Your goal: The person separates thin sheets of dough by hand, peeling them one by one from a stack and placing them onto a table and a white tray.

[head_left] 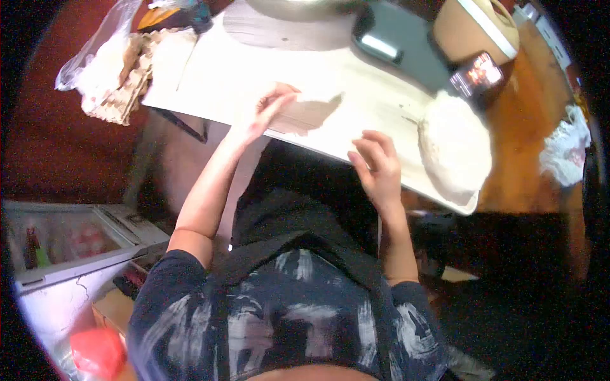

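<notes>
Presently the bare right hand (pixel 380 164) has its grip half-open and empty, the bare left hand (pixel 273 109) curls, contents impossible to tell, and the rounded, dough-like white mass (pixel 456 143) lies at the white worktop's (pixel 375 105) right end, where a rightward nudge could topple it.

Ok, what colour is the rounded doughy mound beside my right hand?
The mound is off-white, shown in the head view.

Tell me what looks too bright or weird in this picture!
Head view: glare washes out much of the white worktop; head view again: a bright streak shines on the dark container; head view: corners go dark and rounded, and grainy specks show in dark parts.
</notes>
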`<act>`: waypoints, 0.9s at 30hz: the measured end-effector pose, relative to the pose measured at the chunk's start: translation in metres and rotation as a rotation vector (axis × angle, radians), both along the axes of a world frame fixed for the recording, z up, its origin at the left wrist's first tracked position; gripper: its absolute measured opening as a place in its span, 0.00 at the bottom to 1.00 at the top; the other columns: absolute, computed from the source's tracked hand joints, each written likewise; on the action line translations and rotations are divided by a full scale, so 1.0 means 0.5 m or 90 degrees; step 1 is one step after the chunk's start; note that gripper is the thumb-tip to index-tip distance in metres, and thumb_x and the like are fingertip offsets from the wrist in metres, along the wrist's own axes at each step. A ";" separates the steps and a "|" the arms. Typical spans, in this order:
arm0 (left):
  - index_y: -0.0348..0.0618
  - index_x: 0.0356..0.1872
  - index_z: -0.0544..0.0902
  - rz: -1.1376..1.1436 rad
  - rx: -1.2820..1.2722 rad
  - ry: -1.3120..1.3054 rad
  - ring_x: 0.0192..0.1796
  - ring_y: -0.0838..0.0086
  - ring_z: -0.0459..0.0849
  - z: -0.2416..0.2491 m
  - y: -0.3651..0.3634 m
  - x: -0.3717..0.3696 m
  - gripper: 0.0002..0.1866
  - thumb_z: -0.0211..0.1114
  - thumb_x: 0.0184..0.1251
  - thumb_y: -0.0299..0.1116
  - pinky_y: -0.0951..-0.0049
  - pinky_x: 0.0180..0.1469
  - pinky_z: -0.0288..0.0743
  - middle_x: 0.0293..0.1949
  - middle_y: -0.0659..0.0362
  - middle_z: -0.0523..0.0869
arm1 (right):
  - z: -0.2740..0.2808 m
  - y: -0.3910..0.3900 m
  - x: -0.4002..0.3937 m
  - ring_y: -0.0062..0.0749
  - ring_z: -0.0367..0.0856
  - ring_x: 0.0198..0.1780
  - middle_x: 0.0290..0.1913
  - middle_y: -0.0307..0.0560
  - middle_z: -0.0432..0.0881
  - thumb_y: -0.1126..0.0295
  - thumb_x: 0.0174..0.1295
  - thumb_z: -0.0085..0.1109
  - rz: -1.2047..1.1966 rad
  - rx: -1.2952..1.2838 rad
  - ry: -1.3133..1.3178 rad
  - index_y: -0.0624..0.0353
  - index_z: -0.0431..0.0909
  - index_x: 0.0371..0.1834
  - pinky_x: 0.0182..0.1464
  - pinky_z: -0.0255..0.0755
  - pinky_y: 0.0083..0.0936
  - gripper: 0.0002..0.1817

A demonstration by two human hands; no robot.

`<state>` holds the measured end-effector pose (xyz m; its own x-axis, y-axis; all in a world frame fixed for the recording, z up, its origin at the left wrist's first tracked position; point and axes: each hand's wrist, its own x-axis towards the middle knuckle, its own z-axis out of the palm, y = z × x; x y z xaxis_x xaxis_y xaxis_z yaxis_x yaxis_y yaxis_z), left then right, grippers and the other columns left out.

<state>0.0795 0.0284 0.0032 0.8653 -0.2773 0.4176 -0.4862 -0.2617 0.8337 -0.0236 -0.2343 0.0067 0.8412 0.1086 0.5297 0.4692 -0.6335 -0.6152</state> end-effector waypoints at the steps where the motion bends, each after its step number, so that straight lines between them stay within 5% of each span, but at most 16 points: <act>1: 0.37 0.42 0.84 -0.076 -0.024 0.019 0.46 0.77 0.81 0.007 -0.024 -0.018 0.06 0.61 0.70 0.26 0.76 0.51 0.74 0.46 0.60 0.88 | 0.006 0.001 -0.006 0.47 0.78 0.51 0.49 0.53 0.79 0.73 0.56 0.68 -0.015 -0.004 0.009 0.60 0.81 0.42 0.53 0.73 0.37 0.11; 3: 0.39 0.41 0.84 -0.169 -0.083 0.103 0.50 0.75 0.83 0.012 -0.063 -0.042 0.06 0.61 0.70 0.27 0.71 0.57 0.73 0.46 0.60 0.88 | 0.021 -0.001 -0.017 0.47 0.79 0.50 0.48 0.53 0.79 0.75 0.56 0.68 -0.025 0.049 -0.065 0.60 0.81 0.42 0.52 0.74 0.35 0.11; 5: 0.41 0.41 0.85 -0.248 0.138 -0.163 0.54 0.72 0.84 0.011 -0.087 -0.049 0.06 0.62 0.69 0.29 0.63 0.65 0.68 0.46 0.60 0.88 | 0.036 -0.008 -0.029 0.45 0.79 0.48 0.47 0.52 0.80 0.76 0.56 0.67 -0.055 0.036 -0.091 0.60 0.81 0.42 0.50 0.74 0.35 0.11; 6: 0.43 0.42 0.85 -0.272 0.145 -0.110 0.58 0.70 0.83 0.022 -0.095 -0.059 0.06 0.62 0.68 0.30 0.57 0.70 0.63 0.46 0.61 0.88 | 0.036 -0.014 -0.032 0.45 0.79 0.48 0.46 0.51 0.80 0.77 0.56 0.67 -0.055 0.047 -0.087 0.60 0.81 0.42 0.49 0.75 0.34 0.11; 12: 0.44 0.43 0.85 -0.218 0.195 -0.129 0.56 0.72 0.84 0.003 -0.082 -0.083 0.09 0.61 0.69 0.34 0.59 0.68 0.64 0.45 0.60 0.88 | 0.017 -0.032 -0.029 0.40 0.78 0.46 0.43 0.44 0.81 0.68 0.55 0.68 0.074 -0.061 -0.065 0.54 0.82 0.40 0.49 0.68 0.35 0.11; 16: 0.41 0.40 0.85 -0.181 0.193 -0.166 0.52 0.68 0.85 0.008 -0.073 -0.102 0.07 0.63 0.68 0.32 0.62 0.63 0.70 0.42 0.58 0.88 | 0.018 -0.017 -0.023 0.41 0.78 0.46 0.42 0.43 0.82 0.71 0.49 0.72 0.132 -0.127 -0.075 0.54 0.82 0.40 0.49 0.67 0.35 0.14; 22: 0.37 0.32 0.83 -0.261 0.061 0.061 0.34 0.72 0.82 0.008 -0.038 -0.170 0.04 0.68 0.62 0.27 0.73 0.39 0.75 0.30 0.56 0.84 | 0.019 -0.014 -0.023 0.39 0.78 0.45 0.42 0.40 0.81 0.73 0.48 0.71 0.124 -0.176 -0.083 0.52 0.81 0.38 0.47 0.66 0.34 0.13; 25: 0.35 0.39 0.83 -0.226 0.047 0.453 0.36 0.78 0.82 -0.026 -0.072 -0.203 0.09 0.65 0.68 0.33 0.76 0.41 0.76 0.33 0.60 0.86 | 0.015 -0.011 -0.020 0.39 0.79 0.44 0.40 0.40 0.82 0.75 0.48 0.70 0.122 -0.201 -0.095 0.52 0.81 0.37 0.47 0.67 0.34 0.13; 27: 0.35 0.42 0.84 -0.208 0.091 0.354 0.38 0.79 0.83 -0.054 -0.086 -0.210 0.12 0.66 0.68 0.35 0.77 0.42 0.76 0.35 0.61 0.86 | 0.011 -0.016 -0.012 0.39 0.79 0.43 0.39 0.41 0.82 0.76 0.49 0.70 0.129 -0.187 -0.093 0.53 0.81 0.37 0.47 0.68 0.34 0.12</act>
<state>-0.0255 -0.0147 -0.0238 0.8035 -0.5815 -0.1274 -0.0666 -0.3006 0.9514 -0.0298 -0.2425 0.0120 0.7045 0.4303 0.5643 0.6727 -0.6583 -0.3378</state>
